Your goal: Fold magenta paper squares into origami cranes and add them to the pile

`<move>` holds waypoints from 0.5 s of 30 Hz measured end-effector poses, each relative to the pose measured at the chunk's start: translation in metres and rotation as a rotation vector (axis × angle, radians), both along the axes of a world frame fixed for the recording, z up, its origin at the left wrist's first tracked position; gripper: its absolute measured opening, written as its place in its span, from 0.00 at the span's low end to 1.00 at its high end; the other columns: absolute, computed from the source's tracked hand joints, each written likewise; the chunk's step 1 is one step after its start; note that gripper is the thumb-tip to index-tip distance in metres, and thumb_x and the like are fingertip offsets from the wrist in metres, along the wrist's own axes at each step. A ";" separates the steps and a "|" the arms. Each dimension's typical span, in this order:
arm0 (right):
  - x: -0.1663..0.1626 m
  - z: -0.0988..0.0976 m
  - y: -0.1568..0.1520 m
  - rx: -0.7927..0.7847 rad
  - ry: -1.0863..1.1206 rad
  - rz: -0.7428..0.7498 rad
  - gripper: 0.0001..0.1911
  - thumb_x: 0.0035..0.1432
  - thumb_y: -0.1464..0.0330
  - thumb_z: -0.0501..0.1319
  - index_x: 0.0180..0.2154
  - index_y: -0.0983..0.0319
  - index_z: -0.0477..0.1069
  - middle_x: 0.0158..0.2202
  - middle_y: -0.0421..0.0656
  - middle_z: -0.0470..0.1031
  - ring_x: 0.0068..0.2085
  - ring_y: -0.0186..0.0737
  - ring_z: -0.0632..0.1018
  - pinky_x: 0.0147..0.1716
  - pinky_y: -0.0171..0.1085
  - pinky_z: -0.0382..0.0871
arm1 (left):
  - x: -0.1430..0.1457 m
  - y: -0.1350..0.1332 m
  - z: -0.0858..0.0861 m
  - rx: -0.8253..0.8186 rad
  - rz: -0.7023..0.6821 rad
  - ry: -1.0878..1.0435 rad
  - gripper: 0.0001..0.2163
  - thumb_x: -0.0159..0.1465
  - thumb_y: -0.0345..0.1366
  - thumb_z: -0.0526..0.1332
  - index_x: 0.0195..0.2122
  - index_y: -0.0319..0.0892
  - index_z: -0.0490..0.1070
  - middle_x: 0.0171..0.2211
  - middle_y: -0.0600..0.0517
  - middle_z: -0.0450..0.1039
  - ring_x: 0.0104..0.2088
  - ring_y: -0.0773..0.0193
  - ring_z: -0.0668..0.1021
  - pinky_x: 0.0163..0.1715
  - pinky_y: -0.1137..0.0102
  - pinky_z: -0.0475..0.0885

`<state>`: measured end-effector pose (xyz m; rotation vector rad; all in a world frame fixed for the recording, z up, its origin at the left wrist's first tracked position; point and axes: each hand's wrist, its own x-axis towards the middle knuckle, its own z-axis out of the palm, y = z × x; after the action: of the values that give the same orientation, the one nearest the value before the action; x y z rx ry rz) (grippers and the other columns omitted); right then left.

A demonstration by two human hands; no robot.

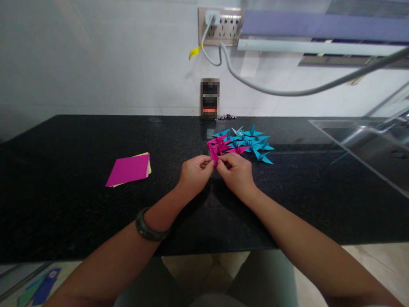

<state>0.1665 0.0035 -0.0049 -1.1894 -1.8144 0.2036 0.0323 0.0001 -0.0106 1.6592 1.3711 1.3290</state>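
Two hands meet over the middle of the black counter [79,179], head view. Left hand [194,174] and right hand [237,172] are each curled nearly closed, fingertips pinching a small folded magenta paper piece [213,156] between them. The piece stands up between the two sets of fingertips, its point rising just above the knuckles. Left wrist carries a dark bangle [147,228].

Just beyond the hands lies a cluster of finished folded shapes: magenta ones [223,145] nearer, blue ones [255,143] behind and to the right, touching one another. Well apart to the left, a small stack of flat square sheets [129,169], magenta on top, yellow edge showing beneath.

Counter is dark speckled stone, glossy. Back wall is pale tile, with a socket plate [220,25] and grey cable [271,89]. Steel sink [370,145] at far right.
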 end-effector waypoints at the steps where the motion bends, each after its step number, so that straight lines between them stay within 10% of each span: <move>1: 0.000 0.000 0.001 -0.010 -0.001 -0.006 0.08 0.51 0.71 0.57 0.28 0.63 0.75 0.27 0.44 0.75 0.28 0.36 0.74 0.30 0.34 0.66 | 0.000 0.000 0.001 0.006 0.003 0.012 0.08 0.53 0.35 0.60 0.30 0.39 0.75 0.26 0.50 0.76 0.26 0.65 0.76 0.29 0.72 0.70; 15: -0.004 -0.009 0.006 -0.232 0.317 0.096 0.07 0.50 0.67 0.58 0.26 0.64 0.71 0.24 0.41 0.71 0.27 0.35 0.71 0.29 0.34 0.65 | -0.001 0.001 0.001 0.103 0.041 0.145 0.05 0.56 0.32 0.55 0.31 0.39 0.69 0.28 0.52 0.71 0.29 0.66 0.73 0.31 0.72 0.67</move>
<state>0.1627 0.0100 -0.0135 -1.1536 -1.5982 0.6370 0.0309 0.0006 -0.0100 1.8366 1.4478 1.3446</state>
